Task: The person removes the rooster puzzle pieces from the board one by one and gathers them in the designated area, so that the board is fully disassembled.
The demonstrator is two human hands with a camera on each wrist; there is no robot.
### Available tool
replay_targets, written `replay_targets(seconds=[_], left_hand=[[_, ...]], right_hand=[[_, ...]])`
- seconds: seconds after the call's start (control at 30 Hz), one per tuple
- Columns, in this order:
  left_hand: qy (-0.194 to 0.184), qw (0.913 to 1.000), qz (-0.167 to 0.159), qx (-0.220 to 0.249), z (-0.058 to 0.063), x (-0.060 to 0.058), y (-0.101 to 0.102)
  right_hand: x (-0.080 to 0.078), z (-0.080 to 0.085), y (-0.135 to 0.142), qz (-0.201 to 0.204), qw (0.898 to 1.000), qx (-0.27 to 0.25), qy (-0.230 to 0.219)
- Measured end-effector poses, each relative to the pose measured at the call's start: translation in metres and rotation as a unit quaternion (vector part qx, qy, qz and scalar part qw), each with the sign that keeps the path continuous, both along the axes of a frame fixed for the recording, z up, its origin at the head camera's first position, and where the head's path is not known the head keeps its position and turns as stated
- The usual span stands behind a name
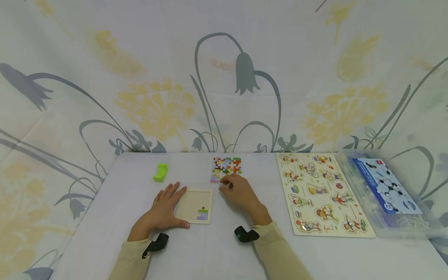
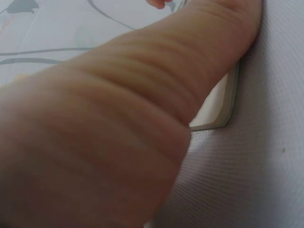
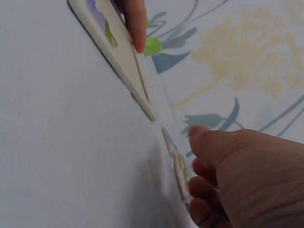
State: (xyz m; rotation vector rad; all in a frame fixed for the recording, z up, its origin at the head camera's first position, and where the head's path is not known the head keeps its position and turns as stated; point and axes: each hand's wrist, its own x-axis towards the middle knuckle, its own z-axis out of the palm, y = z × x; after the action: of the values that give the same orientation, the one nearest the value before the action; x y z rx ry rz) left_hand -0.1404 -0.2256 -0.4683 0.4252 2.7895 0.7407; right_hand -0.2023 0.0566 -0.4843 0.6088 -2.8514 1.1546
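A square wooden puzzle tray lies flat on the table, a few joined picture pieces in its lower right corner. Fingers spread, my left hand rests along the tray's left side, its thumb at the bottom edge. Beyond the tray to the right is a block of colourful jigsaw pieces. My right hand is at the near edge of that block, fingers loosely bent. In the right wrist view its thumb stands apart from the fingers, with no piece visible between them. The left wrist view mostly shows skin and a tray corner.
A bright green curved block stands at the back left. On the right lie a large wooden figure-puzzle board and a clear plastic case with a blue-and-white molecule-print sheet. A flower-print cloth hangs behind the table.
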Motion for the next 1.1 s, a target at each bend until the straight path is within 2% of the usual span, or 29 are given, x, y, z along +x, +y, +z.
replay_targets(seconds=[0.17, 0.3, 0.43, 0.57, 0.93, 1.1], left_hand=[[0.000, 1.0000, -0.002, -0.006, 0.000, -0.001, 0.000], [0.003, 1.0000, -0.005, -0.004, 0.000, -0.002, 0.001], [0.002, 1.0000, -0.006, 0.004, 0.001, -0.001, 0.001], [0.002, 1.0000, -0.006, 0.005, 0.001, -0.001, 0.000], [0.002, 1.0000, -0.002, 0.008, 0.000, 0.000, -0.001], [0.002, 1.0000, -0.002, 0.004, -0.001, -0.002, 0.000]], right_hand=[[0.016, 0.010, -0.016, 0.117, 0.991, 0.056, -0.032], [0.030, 0.018, -0.031, 0.157, 0.981, 0.107, -0.047], [0.039, 0.025, -0.040, 0.158, 0.975, 0.142, -0.058], [0.044, 0.029, -0.044, 0.145, 0.976, 0.140, -0.078], [0.044, 0.031, -0.046, 0.140, 0.976, 0.134, -0.100], [0.046, 0.035, -0.049, 0.133, 0.973, 0.155, -0.111]])
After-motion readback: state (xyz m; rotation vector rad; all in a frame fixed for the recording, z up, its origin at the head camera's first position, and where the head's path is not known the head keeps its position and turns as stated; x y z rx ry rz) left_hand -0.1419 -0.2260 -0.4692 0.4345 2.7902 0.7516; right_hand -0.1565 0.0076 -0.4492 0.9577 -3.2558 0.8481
